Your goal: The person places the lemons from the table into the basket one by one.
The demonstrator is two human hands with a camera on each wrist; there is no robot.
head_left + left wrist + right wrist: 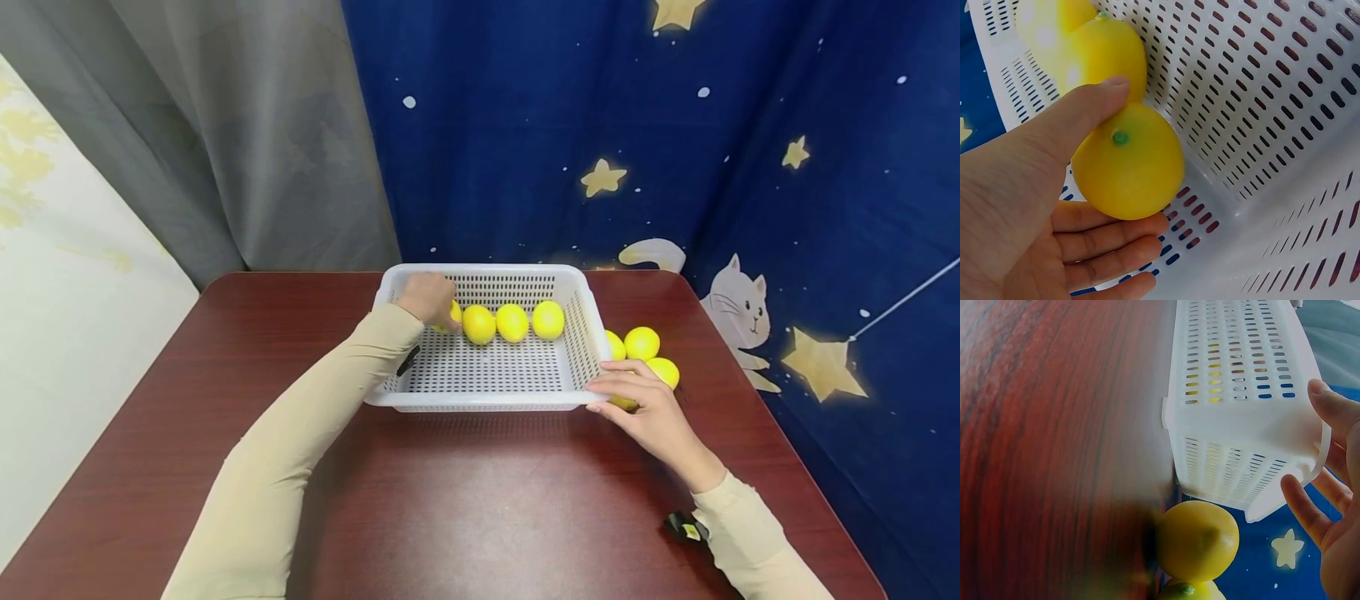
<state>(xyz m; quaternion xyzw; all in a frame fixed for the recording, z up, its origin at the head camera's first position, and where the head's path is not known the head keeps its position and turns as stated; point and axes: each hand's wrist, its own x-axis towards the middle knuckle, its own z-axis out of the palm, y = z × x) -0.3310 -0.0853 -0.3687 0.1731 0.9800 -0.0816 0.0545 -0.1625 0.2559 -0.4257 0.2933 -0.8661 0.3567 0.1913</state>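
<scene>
A white perforated plastic basket (487, 398) stands on the table, with a row of yellow lemons (512, 322) along its far side. My left hand (429, 297) reaches into the basket's left end. In the left wrist view it holds a lemon (1132, 165) between thumb and fingers, and the thumb tip also lies against the neighbouring lemon (1110, 53). At the near right corner my right hand (647, 408) grips the basket's rim, fingers spread over the edge. Its thumb and fingers show at the rim (1325, 440) in the right wrist view.
Several more lemons (642, 343) lie on the table just right of the basket, partly behind the right hand. The dark red table (480, 500) extends toward me. A grey curtain (285, 150) and a blue starry curtain (510, 167) hang behind its far edge.
</scene>
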